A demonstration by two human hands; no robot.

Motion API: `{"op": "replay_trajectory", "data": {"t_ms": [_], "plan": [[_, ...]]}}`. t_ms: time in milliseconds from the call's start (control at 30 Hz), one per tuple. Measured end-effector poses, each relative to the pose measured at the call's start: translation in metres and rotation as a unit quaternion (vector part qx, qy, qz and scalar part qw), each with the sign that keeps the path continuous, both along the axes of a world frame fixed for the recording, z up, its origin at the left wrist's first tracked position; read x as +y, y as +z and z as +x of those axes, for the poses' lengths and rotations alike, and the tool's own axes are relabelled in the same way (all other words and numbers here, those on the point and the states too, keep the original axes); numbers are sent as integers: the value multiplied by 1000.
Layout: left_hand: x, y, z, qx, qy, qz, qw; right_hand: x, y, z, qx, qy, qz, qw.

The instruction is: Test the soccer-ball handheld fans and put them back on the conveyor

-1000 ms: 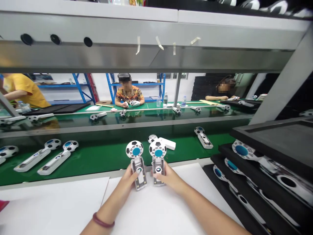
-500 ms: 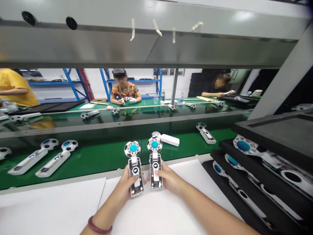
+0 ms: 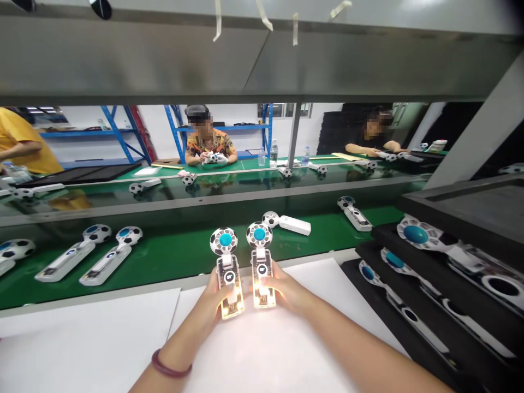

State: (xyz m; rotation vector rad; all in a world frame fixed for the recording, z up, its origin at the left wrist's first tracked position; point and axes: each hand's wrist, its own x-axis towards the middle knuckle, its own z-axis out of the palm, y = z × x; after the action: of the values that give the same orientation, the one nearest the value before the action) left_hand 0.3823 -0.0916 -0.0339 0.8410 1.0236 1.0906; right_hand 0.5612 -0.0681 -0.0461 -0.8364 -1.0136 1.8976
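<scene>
We see two hands at the near side of the green conveyor belt [image 3: 164, 273], and each one holds a small soccer-ball gadget up over a white sheet [image 3: 319, 295]. The left hand [image 3: 215, 297] has its grip closed around the clear body of the left gadget [image 3: 231, 297], and the right hand [image 3: 282, 286] has its grip closed around the clear body of the right gadget [image 3: 261, 278]. Both clear bodies glow with warm yellow light, and the round black-and-white heads with blue middles point toward the belt. The two gadgets stand side by side, close but not touching. (A dark red band [image 3: 170, 371] sits on the left wrist.) We think a good hold looks like this: both gadgets stay upright and level, side by side, so we can look at both lights at once, and the fingers stay low so they do not hide the lit parts. Just past the hands, a white gadget [image 3: 292, 224] lies on the belt, and more lie along it to the left [image 3: 69, 259] and right [image 3: 355, 214]. Right of the belt sit black trays [image 3: 462, 202] with more gadgets in them. Across the belt, a co-worker in a patterned shirt [image 3: 207, 147] holds a gadget too.
</scene>
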Motion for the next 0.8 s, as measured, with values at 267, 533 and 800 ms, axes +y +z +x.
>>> {"op": "replay_trajectory", "data": {"t_ms": [267, 533, 800], "plan": [[2, -1, -1, -10, -14, 13, 1000, -1, -3, 1, 22, 23, 35, 999], [1, -3, -2, -36, -11, 20, 999, 1, -8, 0, 45, 16, 17, 999], [3, -7, -4, -24, -14, 18, 999, 1, -6, -1, 33, 26, 13, 999]]}}
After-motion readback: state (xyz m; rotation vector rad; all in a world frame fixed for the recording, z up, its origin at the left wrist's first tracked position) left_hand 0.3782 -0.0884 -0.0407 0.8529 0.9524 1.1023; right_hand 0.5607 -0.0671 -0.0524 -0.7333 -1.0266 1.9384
